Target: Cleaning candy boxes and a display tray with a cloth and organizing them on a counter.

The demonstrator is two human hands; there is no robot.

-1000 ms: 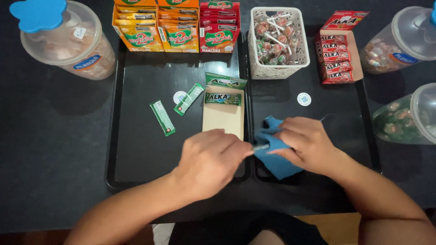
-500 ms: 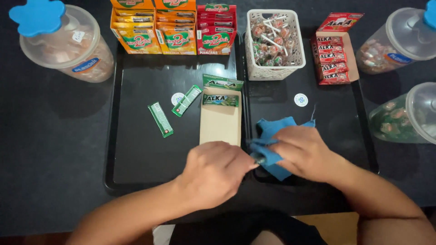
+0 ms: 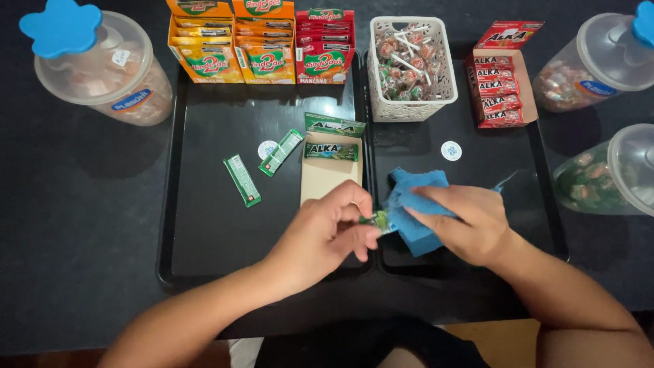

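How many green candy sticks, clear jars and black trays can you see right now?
Green candy sticks: 4, two loose on the left tray, one in the open box, one in the hands
Clear jars: 3
Black trays: 2
Total: 9

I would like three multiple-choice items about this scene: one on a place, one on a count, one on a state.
1. Where is the white basket of lollipops?
A. at the far edge of the right tray
B. on the left tray
C. on the floor

2. How many green candy sticks lie loose on the left tray?
A. five
B. two
C. none

3. What does the right hand hold?
A. a jar lid
B. nothing
C. a blue cloth

Key: 1 A, it stands at the tray's far end; 2 B, two lie beside the open box; 3 C, fingers press the cloth.
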